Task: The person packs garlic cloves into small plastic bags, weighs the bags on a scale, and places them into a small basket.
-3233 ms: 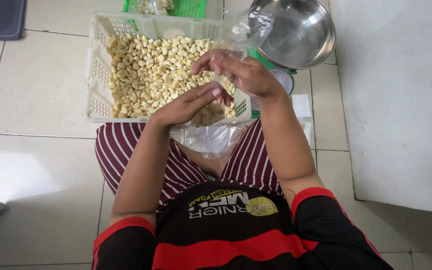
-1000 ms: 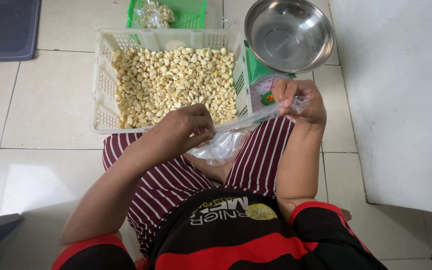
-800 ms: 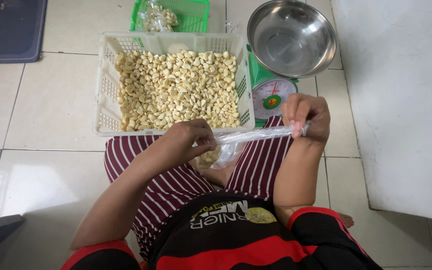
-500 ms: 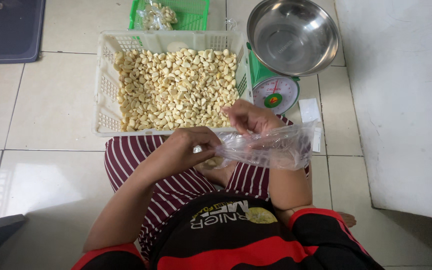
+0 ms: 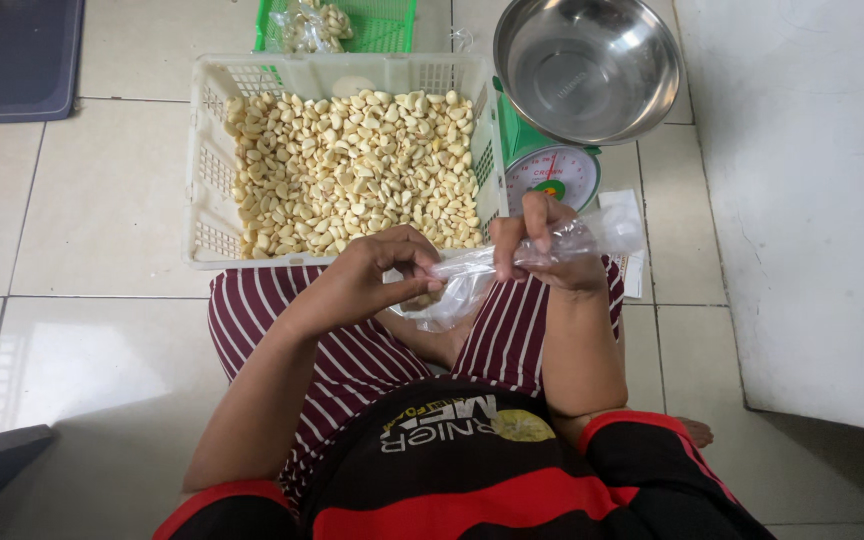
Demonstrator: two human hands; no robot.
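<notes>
- I see my left hand [image 5: 377, 275] low in the middle of the head view, fingers pinched shut on one end of a clear plastic bag [image 5: 492, 265].
- My right hand [image 5: 542, 245] sits just to the right of it, fist closed around the bag's other end, with the loose top of the plastic fanning out past my knuckles towards the right.
- Between the two hands the bag is pulled into a narrow, twisted strip; below that strip its filled bottom sags down over my lap, and I can make out a few pale pieces inside, though not well enough to count them.
- The bag hangs above my striped trousers [image 5: 282, 320], between my knees, touching nothing but my hands as far as I can tell.
- Just beyond my hands stands a white plastic crate [image 5: 207, 180] on the tiled floor [image 5: 102, 180], filled across its bottom with peeled garlic cloves [image 5: 352, 170].
- To the right of the crate, touching or nearly touching its side, is a green kitchen scale [image 5: 550, 180] with a round dial, and a steel bowl [image 5: 587, 65] rests on top of it.
- Behind the crate I see a green basket [image 5: 392, 20] holding small filled bags.
- A dark mat [image 5: 12, 55] lies at the top left, well apart from everything else.
</notes>
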